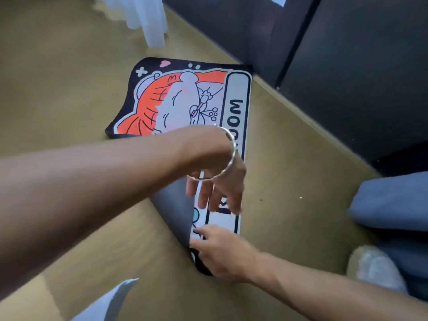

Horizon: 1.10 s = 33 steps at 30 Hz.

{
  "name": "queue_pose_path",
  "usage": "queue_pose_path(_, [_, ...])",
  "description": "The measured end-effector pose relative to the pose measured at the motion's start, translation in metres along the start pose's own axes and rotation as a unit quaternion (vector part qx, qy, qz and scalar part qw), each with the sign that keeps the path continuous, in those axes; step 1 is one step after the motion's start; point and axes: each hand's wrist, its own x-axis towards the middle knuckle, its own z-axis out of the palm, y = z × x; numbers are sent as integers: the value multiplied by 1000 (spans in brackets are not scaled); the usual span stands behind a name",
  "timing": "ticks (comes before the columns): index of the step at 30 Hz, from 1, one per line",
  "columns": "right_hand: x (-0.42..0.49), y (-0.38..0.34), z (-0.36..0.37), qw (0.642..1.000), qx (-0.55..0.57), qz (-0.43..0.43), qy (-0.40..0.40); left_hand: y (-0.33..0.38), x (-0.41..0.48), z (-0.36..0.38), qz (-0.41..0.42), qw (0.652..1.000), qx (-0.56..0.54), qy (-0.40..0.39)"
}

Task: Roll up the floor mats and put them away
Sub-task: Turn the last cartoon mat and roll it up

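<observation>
Could spring flat or roll up crooked if the hold on the turned-over near end of the mat [185, 100] slips. Lying on floor [58, 89] beside dark wall [347, 89], grey backing showing at the fold. Left hand [217, 188]: fingers nearly straight, spread, pressing printed face. Right hand [224, 253]: fingers curled, pinching near edge.

Cartoon-printed orange, white, black mat [176, 100]
</observation>
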Motion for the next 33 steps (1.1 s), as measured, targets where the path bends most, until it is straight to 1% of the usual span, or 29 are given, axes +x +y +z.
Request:
queue_pose_path(1, [2,-6,8,998,-35,-37,-26,-16,4,7,2,993,77,84])
queue_pose_path(2, [-1,-10,15,996,-35,-25,-75,-35,10,18,5,974,159,163])
queue_pose_path(3, [0,-9,19,990,-46,9,-133,-49,16,38,6,957,226,182])
queue_pose_path(4, [1,-7,19,989,-60,29,-135,-61,23,60,4,951,261,163])
queue_pose_path(5, [5,-4,18,987,-85,28,-130,-69,26,82,4,951,284,125])
queue_pose_path(6, [7,-1,21,984,-119,18,-129,-75,31,98,-2,952,294,86])
queue_pose_path(8, [10,-3,25,978,-171,-4,-116,-91,42,118,-32,950,308,43])
queue_pose_path(10, [9,-3,26,972,-201,2,-123,-99,43,126,-57,956,285,21])
queue_pose_path(12, [7,-3,26,967,-223,-10,-123,-103,41,139,-81,961,265,-10])
queue_pose_path(14, [6,0,22,963,-241,-47,-108,-103,41,156,-89,964,251,-29])
queue_pose_path(16, [5,5,20,958,-253,-97,-97,-100,43,171,-89,969,230,-27])
queue_pose_path(18, [4,5,14,954,-253,-109,-116,-95,45,178,-67,969,238,-4])
queue_pose_path(21, [5,9,6,957,-234,-90,-144,-87,54,186,-6,966,259,26])
queue_pose_path(23, [3,15,-4,962,-222,-68,-142,-74,61,189,18,966,255,36])
queue_pose_path(26, [-3,31,-22,971,-212,-29,-107,-58,73,186,20,973,212,94])
queue_pose_path(29, [-13,56,-51,968,-238,52,-59,-38,84,172,-2,974,96,206])
queue_pose_path(31, [-24,74,-74,955,-273,115,-28,-21,92,160,-9,956,40,291])
queue_pose_path(33, [-38,91,-89,941,-295,164,-28,-7,102,152,-16,932,27,360])
